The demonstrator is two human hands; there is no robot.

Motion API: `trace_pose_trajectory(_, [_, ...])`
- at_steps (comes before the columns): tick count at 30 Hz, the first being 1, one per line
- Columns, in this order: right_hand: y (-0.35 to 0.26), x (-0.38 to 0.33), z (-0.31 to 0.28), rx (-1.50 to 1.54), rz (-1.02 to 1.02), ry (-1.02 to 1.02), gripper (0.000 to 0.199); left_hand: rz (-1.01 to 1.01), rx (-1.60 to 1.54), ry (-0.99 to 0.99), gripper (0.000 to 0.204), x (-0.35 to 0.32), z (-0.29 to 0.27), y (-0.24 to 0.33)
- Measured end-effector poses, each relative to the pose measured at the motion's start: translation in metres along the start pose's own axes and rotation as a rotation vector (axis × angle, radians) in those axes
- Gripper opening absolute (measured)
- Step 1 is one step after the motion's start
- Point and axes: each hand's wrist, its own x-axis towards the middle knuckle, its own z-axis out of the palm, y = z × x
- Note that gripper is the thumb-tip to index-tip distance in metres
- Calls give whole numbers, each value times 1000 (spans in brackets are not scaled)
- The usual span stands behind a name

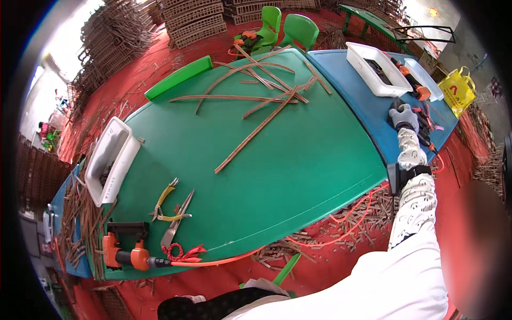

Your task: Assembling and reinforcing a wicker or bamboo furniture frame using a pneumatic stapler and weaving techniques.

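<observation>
My right hand (404, 116), in a grey glove, reaches over the blue table (368, 114) at the far right. Its fingers are curled around a dark spot, and what they hold is too small to make out. Close beside it lie a black tool (425, 130) with an orange hose and pink-handled pliers (435, 124). Just beyond the hand are a white tray (356, 52) and an orange and black nail gun (420, 92). My left hand is out of view.
Thin brown wooden strips (256, 136) cross on the green table (298, 181). Nearer lie yellow-handled cutters (162, 200), scissors (180, 218) and another orange nail gun (125, 256) with its hose. A white bin (128, 154) stands left, a yellow bag (457, 92) far right, green chairs (301, 31) behind.
</observation>
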Motion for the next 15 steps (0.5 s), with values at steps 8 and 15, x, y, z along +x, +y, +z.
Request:
trace_pose_trajectory(8, [-84,-182,-30,370,-619,-275,45,-65,-27,-62,46,-20,43,-61])
trace_pose_trajectory(15, [-124,-224,-60,22,-938,-640,94,-137,-106,-137,55,-23,34,-53])
